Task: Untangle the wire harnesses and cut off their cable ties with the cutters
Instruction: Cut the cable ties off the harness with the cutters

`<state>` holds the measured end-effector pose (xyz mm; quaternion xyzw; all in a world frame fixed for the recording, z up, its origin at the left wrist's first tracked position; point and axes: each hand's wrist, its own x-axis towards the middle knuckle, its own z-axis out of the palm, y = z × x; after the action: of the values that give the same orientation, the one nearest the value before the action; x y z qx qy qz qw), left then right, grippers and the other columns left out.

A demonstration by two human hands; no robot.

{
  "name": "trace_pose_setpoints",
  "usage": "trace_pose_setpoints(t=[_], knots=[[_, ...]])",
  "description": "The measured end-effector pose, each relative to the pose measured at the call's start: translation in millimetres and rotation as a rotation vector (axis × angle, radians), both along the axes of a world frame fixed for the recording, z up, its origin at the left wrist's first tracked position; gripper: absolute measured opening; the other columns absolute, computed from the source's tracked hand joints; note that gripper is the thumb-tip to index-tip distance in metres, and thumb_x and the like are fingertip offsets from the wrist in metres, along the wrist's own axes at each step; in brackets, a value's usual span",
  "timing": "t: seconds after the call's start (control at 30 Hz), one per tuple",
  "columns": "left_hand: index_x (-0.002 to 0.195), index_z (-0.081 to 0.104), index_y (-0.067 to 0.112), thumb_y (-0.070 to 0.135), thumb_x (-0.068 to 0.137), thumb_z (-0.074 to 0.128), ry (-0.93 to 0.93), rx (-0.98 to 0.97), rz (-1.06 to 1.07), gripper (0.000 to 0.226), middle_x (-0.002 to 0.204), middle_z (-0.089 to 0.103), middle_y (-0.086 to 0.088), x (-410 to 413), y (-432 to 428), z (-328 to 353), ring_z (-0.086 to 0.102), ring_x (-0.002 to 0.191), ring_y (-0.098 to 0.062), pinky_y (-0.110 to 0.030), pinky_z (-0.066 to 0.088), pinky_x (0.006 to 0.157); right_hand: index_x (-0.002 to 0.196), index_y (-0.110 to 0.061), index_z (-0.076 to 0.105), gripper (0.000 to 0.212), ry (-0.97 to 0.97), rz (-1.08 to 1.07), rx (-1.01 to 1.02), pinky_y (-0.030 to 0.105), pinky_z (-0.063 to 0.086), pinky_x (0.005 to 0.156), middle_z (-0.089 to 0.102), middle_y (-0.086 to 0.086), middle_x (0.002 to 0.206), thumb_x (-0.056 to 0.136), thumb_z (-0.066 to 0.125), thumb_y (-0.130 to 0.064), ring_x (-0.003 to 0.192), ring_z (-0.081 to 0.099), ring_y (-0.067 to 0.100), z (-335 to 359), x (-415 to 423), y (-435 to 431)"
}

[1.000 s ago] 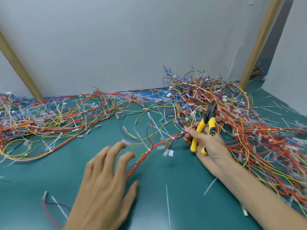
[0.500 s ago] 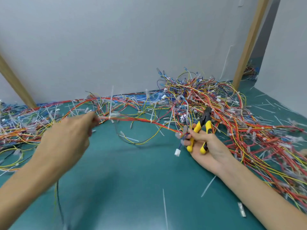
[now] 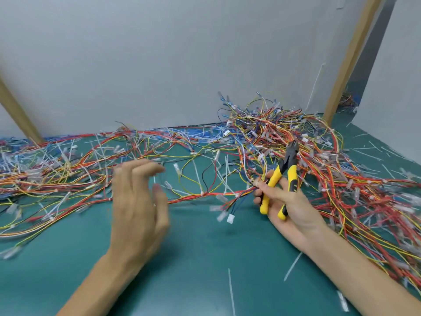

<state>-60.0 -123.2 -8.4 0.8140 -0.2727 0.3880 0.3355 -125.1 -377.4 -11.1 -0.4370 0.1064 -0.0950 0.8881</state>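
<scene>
Risk notes: the right hand (image 3: 293,201) does double duty. It holds the yellow-handled cutters (image 3: 287,172) across the palm with the jaws pointing up and away, and its thumb and fingertips also pinch one end of a red-and-blue harness (image 3: 205,193). The left hand (image 3: 139,201) is spread loosely and holds nothing. It is motion-blurred above the green mat (image 3: 205,258), near the harness's left stretch; whether it touches the harness cannot be told. The harness runs from the pinch leftward across the mat, with a white connector (image 3: 230,218) dangling below the held end. The unsorted tangle (image 3: 284,133) lies just behind and to the right of the cutters. Likely failure one: with only a fingertip pinch on the harness, a pull by the left hand could slip it free, or could shift the cutters in the palm. Failure two: thin branch wires loop from the harness toward the tangle, so tugging may tighten a knot or drag neighbouring harnesses along. Failure three: a cable tie (image 3: 237,196) looks snug against the wires, so jaws set carelessly could nick insulation or sever a strand. Minor: the dangling connector may snag, and cut tie offcuts (image 3: 231,290) on the mat could be mistaken for uncut ties.
</scene>
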Motion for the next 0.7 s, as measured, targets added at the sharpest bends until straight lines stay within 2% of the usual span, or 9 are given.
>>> trace_pose_setpoints(t=[0.07,0.13,0.23,0.33,0.4,0.47,0.53,0.6,0.7], knots=[[0.106,0.051,0.018,0.013,0.095,0.048,0.091,-0.066,-0.214,0.012,0.094,0.051,0.009,-18.4,-15.0,-0.8,0.051,0.09,-0.004,-0.018,0.038,0.084,0.095,-0.011,0.058,0.029,-0.002,0.005,0.01,0.027,0.056,0.06,0.065,0.008,0.08,0.071,0.07,0.0,0.067,0.063,0.017,-0.1,-0.9,0.2],[0.097,0.055,0.024,0.023,0.1,0.048,0.291,-0.093,-0.339,0.007,0.09,0.062,0.015,-31.7,-28.5,-6.6,0.061,0.087,-0.005,-0.019,0.045,0.079,0.097,-0.01,0.058,0.03,-0.005,0.008,0.013,0.028,0.057,0.062,0.066,0.009,0.079,0.072,0.07,0.001,0.066,0.064,0.017,0.0,-2.3,1.8],[0.099,0.069,0.026,0.049,0.102,0.034,0.678,-0.28,-0.502,0.042,0.102,0.073,0.011,-38.6,-42.0,-9.7,0.067,0.1,-0.013,-0.024,0.046,0.087,0.1,-0.009,0.057,0.031,-0.022,0.015,-0.034,0.029,0.059,0.065,0.067,0.011,0.082,0.073,0.068,0.001,0.066,0.066,0.019,-0.2,-5.0,10.4],[0.105,0.074,0.019,0.07,0.086,0.036,1.009,-0.587,-0.616,0.067,0.106,0.076,-0.002,-35.2,-44.4,-9.2,0.07,0.104,-0.022,-0.028,0.049,0.088,0.1,-0.01,0.059,0.031,-0.046,-0.024,-0.144,0.032,0.06,0.07,0.069,0.011,0.083,0.073,0.071,-0.003,0.068,0.067,0.021,-0.5,-8.6,21.2],[0.107,0.074,0.014,0.068,0.078,0.049,1.059,-0.632,-0.623,0.066,0.102,0.077,-0.007,-34.9,-44.5,-7.7,0.073,0.098,-0.025,-0.029,0.055,0.082,0.097,-0.012,0.06,0.027,-0.064,-0.087,-0.264,0.035,0.061,0.076,0.07,0.008,0.083,0.074,0.073,-0.006,0.069,0.068,0.021,0.5,-10.6,26.7],[0.101,0.074,0.015,0.062,0.073,0.063,1.023,-0.572,-0.556,0.056,0.093,0.078,-0.005,-35.6,-45.2,-6.4,0.074,0.09,-0.023,-0.032,0.059,0.081,0.094,-0.019,0.062,0.022,-0.08,-0.15,-0.398,0.038,0.058,0.078,0.072,0.003,0.082,0.08,0.072,-0.005,0.07,0.07,0.02,2.1,-13.3,31.5],[0.095,0.076,0.019,0.059,0.07,0.071,1.007,-0.49,-0.477,0.048,0.084,0.077,-0.003,-37.0,-46.4,-5.8,0.074,0.085,-0.021,-0.044,0.058,0.088,0.089,-0.031,0.064,0.028,-0.103,-0.199,-0.521,0.033,0.054,0.069,0.074,0.001,0.085,0.086,0.072,-0.005,0.073,0.073,0.02,4.0,-16.7,37.3],[0.089,0.077,0.022,0.055,0.076,0.073,0.994,-0.44,-0.441,0.036,0.08,0.077,-0.002,-37.5,-47.4,-7.1,0.074,0.081,-0.021,-0.047,0.057,0.089,0.086,-0.038,0.064,0.031,-0.114,-0.233,-0.601,0.022,0.05,0.057,0.076,-0.001,0.087,0.088,0.072,-0.008,0.075,0.075,0.02,4.2,-19.8,43.0],[0.085,0.077,0.018,0.04,0.09,0.072,0.973,-0.445,-0.427,0.023,0.077,0.077,-0.001,-36.5,-46.6,-9.5,0.075,0.074,-0.02,-0.045,0.058,0.085,0.097,-0.024,0.061,0.021,-0.105,-0.276,-0.61,0.015,0.048,0.054,0.076,-0.001,0.086,0.088,0.073,-0.009,0.076,0.076,0.019,2.2,-22.5,49.1]])
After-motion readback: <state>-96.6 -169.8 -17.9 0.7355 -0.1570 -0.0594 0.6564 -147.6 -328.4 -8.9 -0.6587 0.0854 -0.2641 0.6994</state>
